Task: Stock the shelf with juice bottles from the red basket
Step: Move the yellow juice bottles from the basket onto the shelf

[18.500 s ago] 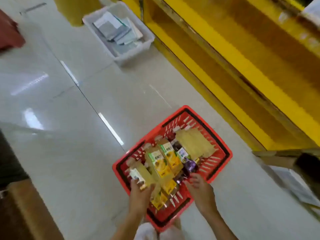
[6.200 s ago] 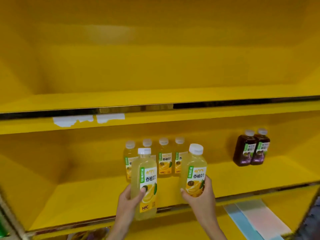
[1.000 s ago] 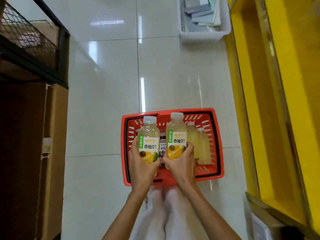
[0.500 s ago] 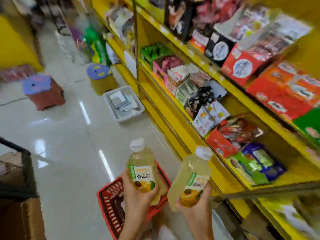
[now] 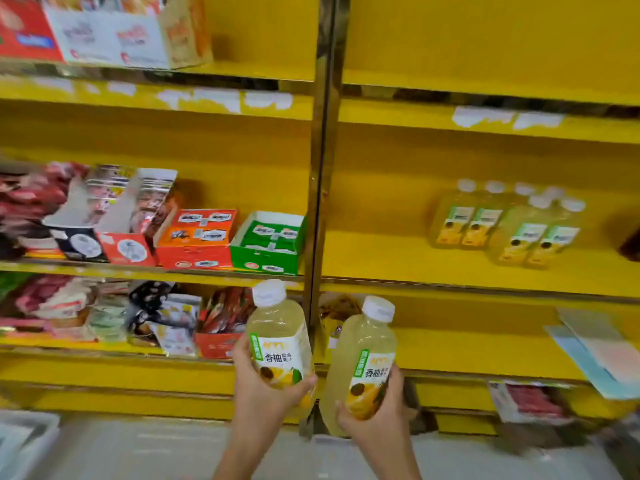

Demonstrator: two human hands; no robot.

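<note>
Head view, shelf (image 5: 381, 263) holding juice bottles (image 5: 485, 223)

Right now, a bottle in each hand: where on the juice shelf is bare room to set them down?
Widest bare patch: the shelf board between the metal upright and the pale juice bottles. A narrower gap lies between those bottles and the dark bottle at the right edge. Crowded: the snack boxes in the left bay.
</note>
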